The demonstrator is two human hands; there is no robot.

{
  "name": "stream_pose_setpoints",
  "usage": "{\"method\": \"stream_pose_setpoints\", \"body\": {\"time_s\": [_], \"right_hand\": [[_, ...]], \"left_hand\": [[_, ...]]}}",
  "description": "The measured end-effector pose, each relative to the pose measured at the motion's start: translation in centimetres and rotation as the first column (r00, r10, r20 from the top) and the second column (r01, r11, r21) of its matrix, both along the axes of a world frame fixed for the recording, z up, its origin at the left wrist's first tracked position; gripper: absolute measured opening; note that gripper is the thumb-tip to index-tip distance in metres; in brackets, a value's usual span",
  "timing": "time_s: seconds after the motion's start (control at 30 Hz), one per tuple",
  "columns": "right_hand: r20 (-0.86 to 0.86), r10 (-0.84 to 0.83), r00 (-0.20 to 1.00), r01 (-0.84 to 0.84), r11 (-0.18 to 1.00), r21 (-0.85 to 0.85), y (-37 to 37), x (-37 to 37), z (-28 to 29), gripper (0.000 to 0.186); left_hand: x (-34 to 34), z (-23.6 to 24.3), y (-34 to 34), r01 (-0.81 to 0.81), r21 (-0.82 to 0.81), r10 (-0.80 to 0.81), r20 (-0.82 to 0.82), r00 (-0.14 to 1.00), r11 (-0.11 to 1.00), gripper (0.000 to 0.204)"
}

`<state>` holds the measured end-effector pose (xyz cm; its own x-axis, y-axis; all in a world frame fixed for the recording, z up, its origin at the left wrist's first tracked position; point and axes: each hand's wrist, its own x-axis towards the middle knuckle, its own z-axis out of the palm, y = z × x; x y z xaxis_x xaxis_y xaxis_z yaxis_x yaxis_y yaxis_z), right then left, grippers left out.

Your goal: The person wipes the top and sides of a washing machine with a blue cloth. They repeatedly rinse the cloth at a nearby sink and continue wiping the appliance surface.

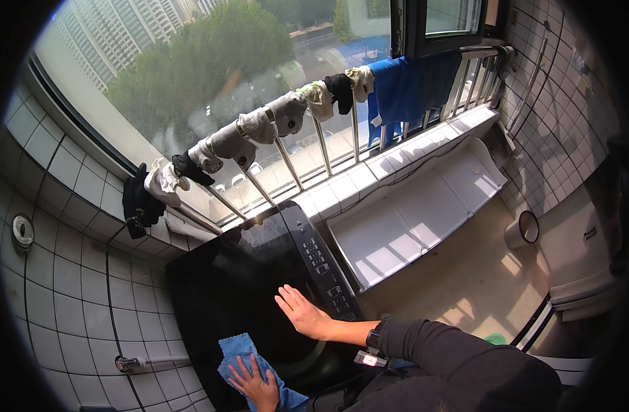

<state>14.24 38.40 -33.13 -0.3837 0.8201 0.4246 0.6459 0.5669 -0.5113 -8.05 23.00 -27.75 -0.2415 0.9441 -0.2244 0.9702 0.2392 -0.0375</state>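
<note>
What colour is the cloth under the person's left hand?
Blue: the cloth shows best in the head view, under the left hand.

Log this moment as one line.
left hand: spread on blue cloth | right hand: open at black appliance top, contact unclear | laundry: hung along metal railing

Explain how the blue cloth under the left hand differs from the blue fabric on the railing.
The blue cloth lies on the black appliance; the blue fabric hangs over the railing. The cloth looks paler, the fabric darker. The left hand covers part of the cloth; no hand touches the fabric. Both are blue.
</note>
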Motion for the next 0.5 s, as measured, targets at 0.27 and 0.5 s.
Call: {"method": "stream_pose_setpoints", "body": {"time_s": [0.27,0.5], "right_hand": [[0.039,0.028,0.999,-0.026,0.999,-0.040,0.1,0.3,0.6,0.056],[0.101,0.003,0.995,-0.001,1.000,-0.022,0.0,-0.3,0.6,0.056]], "left_hand": [[-12.4,-2.3,3.8,-0.547,0.264,0.579,-0.058,0.813,0.794,0.058],[-3.0,-3.9,0.3,-0.680,0.256,0.726,-0.225,0.650,0.688,0.056]]}}
